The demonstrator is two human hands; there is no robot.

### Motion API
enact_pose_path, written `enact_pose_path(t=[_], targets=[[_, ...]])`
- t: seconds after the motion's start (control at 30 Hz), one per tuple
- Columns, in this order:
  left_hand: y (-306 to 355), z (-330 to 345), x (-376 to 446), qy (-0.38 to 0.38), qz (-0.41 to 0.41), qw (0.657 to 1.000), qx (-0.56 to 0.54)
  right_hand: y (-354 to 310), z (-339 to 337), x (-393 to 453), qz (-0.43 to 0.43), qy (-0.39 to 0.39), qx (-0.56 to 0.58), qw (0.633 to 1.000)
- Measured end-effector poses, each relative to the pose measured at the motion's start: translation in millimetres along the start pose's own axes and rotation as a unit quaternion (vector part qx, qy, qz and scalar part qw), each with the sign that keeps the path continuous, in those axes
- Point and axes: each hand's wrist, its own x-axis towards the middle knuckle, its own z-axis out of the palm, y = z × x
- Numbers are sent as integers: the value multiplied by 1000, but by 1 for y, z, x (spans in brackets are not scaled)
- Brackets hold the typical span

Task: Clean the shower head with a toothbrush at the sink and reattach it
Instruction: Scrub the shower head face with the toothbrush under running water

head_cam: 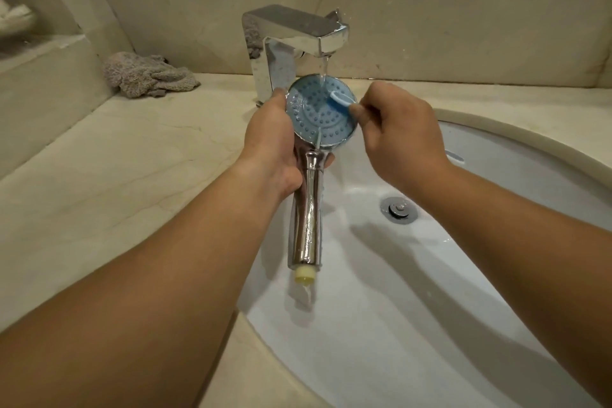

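Handle end: nearest me, the shower head (322, 116) points its chrome handle down toward me over the sink (496, 275), and water drips from the yellowish threaded fitting at its tip.
Left hand: my left hand (271, 142) is wrapped round the neck where handle meets face, thumb up along the rim.
Handling: I judge it rigid and fairly light, but wet chrome is slippery; the neck is the safest hold, since the narrowing stops it sliding through my grip.
Right hand: my right hand (400, 135) pinches the toothbrush (341, 99) close to its head, with the bristles laid on the upper right of the blue nozzle face.
Basin: the sink holds only a thin film of running water; the drain plug (399, 209) looks raised, so I expect nothing to pool.
Tap: the faucet (291, 43) just behind runs a thin stream onto the top of the face.
Counter: the countertop (99, 159) carries a crumpled grey cloth (149, 74) at the back left, well apart from my hands.
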Motion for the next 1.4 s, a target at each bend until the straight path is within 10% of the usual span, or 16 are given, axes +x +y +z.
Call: enact_pose_path(t=[0.6, 1.0, 1.4], targets=[[2, -3, -1, 20, 19, 999, -19, 8, 13, -21, -86, -2, 33, 996], [0, 5, -10, 18, 24, 999, 19, -3, 4, 17, 102, 25, 40, 994], [-5, 5, -5, 16, 31, 998, 49, -18, 8, 10, 41, 29, 30, 998]])
